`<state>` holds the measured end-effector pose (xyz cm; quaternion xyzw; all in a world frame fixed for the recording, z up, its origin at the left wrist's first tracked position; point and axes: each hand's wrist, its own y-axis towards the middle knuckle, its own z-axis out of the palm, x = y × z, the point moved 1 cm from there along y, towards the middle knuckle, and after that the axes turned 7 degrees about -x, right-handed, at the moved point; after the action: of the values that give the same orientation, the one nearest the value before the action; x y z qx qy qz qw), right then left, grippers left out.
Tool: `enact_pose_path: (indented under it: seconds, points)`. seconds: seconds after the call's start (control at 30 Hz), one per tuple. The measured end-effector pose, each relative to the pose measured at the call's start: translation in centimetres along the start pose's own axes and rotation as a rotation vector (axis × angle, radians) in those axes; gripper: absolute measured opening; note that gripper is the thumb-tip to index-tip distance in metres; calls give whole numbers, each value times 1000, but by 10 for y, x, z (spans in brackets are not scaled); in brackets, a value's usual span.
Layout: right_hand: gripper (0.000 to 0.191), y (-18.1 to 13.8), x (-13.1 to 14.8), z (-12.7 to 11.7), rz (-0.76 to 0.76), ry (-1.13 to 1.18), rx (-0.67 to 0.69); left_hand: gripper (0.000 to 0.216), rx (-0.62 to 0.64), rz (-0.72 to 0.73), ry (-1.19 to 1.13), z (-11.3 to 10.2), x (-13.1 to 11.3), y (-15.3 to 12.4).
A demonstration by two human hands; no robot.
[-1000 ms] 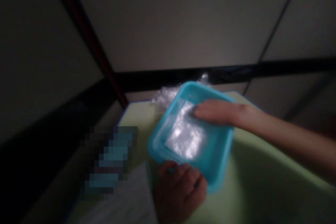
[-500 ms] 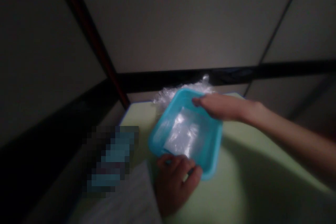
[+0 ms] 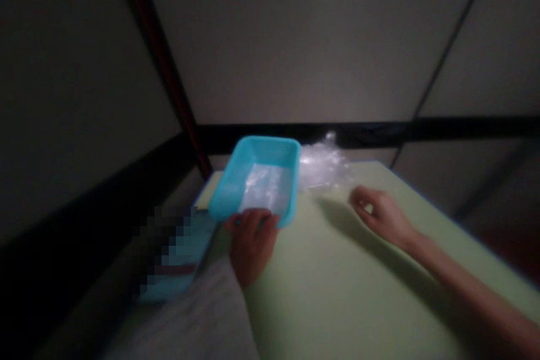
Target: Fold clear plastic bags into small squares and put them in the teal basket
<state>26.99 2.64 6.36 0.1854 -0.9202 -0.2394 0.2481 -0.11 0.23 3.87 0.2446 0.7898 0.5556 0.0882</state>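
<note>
My left hand (image 3: 250, 239) grips the near rim of a turquoise plastic tub (image 3: 236, 183), which sits tilted at the far left of the pale green table (image 3: 346, 287). Something clear and shiny, like plastic film (image 3: 265, 185), lies inside the tub. My right hand (image 3: 379, 214) rests on the table to the right of the tub, fingers loosely curled, nothing visible in them. A crumpled heap of clear plastic (image 3: 323, 166) lies at the table's far edge, between the tub and my right hand.
A blurred-out patch (image 3: 175, 253) sits left of the table's corner. A grey sleeve (image 3: 198, 320) fills the lower left. A dark rail (image 3: 379, 129) and a red-black post (image 3: 169, 73) run behind the table against plain walls. The scene is dim.
My right hand has left the tub and dropped to the table on the right. My left hand has carried the tub leftward and farther away, uncovering the heap of clear plastic.
</note>
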Motion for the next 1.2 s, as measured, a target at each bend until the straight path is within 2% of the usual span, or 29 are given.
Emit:
enact_pose_path:
  seconds: [0.07, 0.17, 0.27, 0.37, 0.63, 0.8, 0.93, 1.07, 1.13, 1.2]
  points:
    - [14, -2, -10, 18, -2, -28, 45, 9, 41, -15, 44, 9, 6, 0]
    - [21, 1, -16, 38, -103, -93, 83, 10, 84, -36, 68, 20, 16, 0]
    - [30, 9, -13, 49, -178, -166, 105, 10, 149, -101, 61, 28, 25, 1]
    - [35, 20, -8, 57, -184, -199, 99, 11, 192, -168, 54, 34, 32, 2]
    - [35, 46, -2, 86, -229, -195, 116, 14, 200, -187, 66, 44, 42, 7]
    - [46, 51, -1, 82, -231, -191, 84, 23, 109, -197, 73, 39, 40, 13]
    - [46, 32, 2, 71, -244, -184, 52, 27, -16, -158, -27, 20, 23, 12]
    - [33, 0, 1, 65, -385, -147, -44, 18, 32, -122, -172, 11, 2, -3]
    - [26, -10, 1, 64, -452, -128, -122, 19, 120, -122, -258, 14, -6, -12]
    - [23, -13, 2, 64, -455, -123, -183, 23, 216, -137, -343, 20, -9, -19]
